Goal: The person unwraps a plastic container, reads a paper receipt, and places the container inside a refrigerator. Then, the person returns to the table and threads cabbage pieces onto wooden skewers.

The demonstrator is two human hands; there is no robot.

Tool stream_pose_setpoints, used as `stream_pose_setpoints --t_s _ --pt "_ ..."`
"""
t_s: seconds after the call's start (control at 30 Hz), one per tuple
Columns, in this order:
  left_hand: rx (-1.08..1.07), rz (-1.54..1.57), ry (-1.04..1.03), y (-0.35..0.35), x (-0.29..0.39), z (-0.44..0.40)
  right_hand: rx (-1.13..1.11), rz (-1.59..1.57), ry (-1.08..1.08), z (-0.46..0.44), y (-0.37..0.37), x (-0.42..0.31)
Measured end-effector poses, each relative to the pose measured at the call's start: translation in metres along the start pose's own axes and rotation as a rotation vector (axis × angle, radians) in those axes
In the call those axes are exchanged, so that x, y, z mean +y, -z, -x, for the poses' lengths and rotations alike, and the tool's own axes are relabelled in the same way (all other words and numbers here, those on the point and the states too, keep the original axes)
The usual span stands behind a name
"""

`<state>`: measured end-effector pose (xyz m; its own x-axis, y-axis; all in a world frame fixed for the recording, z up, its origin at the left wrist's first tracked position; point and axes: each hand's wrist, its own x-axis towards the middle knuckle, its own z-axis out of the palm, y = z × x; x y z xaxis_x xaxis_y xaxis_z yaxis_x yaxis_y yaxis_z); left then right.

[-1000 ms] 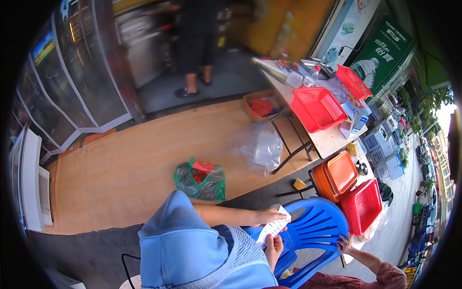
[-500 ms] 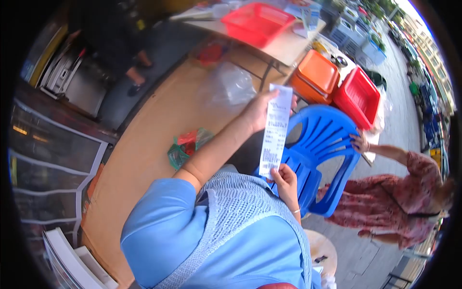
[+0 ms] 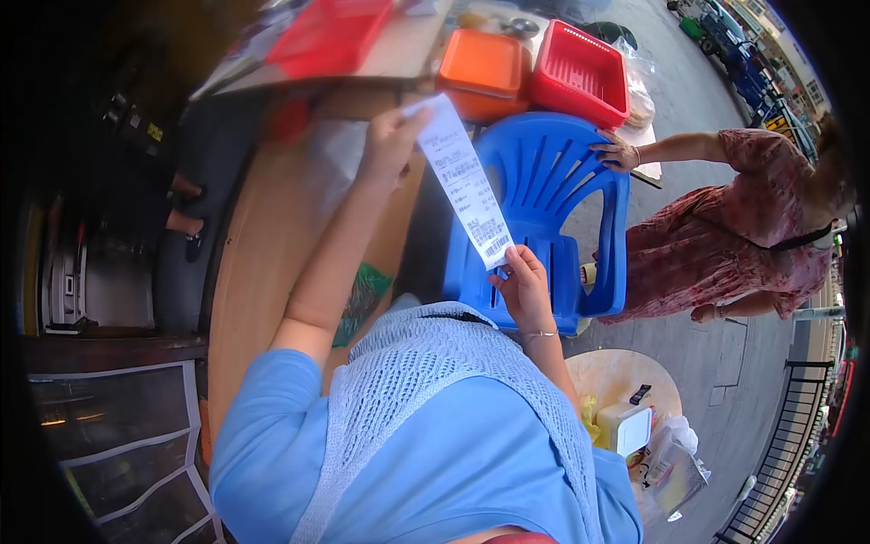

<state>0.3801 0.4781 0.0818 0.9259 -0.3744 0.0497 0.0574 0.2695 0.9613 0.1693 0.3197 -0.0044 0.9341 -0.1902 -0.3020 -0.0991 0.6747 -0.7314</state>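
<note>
A long printed paper receipt is stretched between my two hands, its printed face toward the camera. My left hand pinches its upper end, with that arm reaching forward. The lower corner is pinched by my right hand, which has a thin bracelet at the wrist. Behind the paper stands a blue plastic chair. A person in a red patterned dress stands to the right with one hand on the chair's back.
Red basket and orange trays sit ahead beyond the chair. Another red basket lies on a table. A round table at right holds a white container and bags. Another person's legs show at left.
The view has turned right, bringing the round table into sight. The receipt is now held up and stretched out, tilted to the left at its top. The person in the dress shows more fully.
</note>
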Motion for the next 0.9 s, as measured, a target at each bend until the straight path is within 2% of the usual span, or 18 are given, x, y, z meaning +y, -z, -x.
stream_pose_setpoints --t_s 0.07,0.13,0.23,0.33,0.37,0.43,0.53,0.6,0.9 --pt "-0.001 -0.079 0.037 0.002 -0.001 0.012 0.094 -0.120 0.052 -0.009 0.026 -0.004" --pt "-0.102 -0.244 0.107 0.008 -0.016 0.026 0.263 -0.172 0.076 -0.009 0.029 -0.021" --pt "-0.270 -0.231 0.210 0.007 -0.037 0.055 0.352 -0.235 0.095 -0.018 0.063 -0.034" --pt "-0.261 -0.107 0.304 -0.002 -0.048 0.091 0.390 -0.279 0.030 -0.027 0.089 -0.035" --pt "-0.279 -0.065 0.268 -0.005 -0.052 0.096 0.407 -0.291 0.037 -0.031 0.096 -0.031" --pt "-0.298 -0.022 0.235 -0.016 -0.051 0.105 0.335 -0.373 0.052 -0.038 0.106 -0.022" --pt "-0.288 0.143 0.281 -0.031 -0.044 0.116 0.349 -0.397 -0.025 -0.039 0.105 -0.011" --pt "-0.305 0.116 0.274 -0.040 -0.036 0.119 0.335 -0.423 -0.094 -0.042 0.103 -0.007" --pt "-0.336 0.097 0.270 -0.040 -0.037 0.117 0.355 -0.351 -0.066 -0.044 0.112 -0.005"
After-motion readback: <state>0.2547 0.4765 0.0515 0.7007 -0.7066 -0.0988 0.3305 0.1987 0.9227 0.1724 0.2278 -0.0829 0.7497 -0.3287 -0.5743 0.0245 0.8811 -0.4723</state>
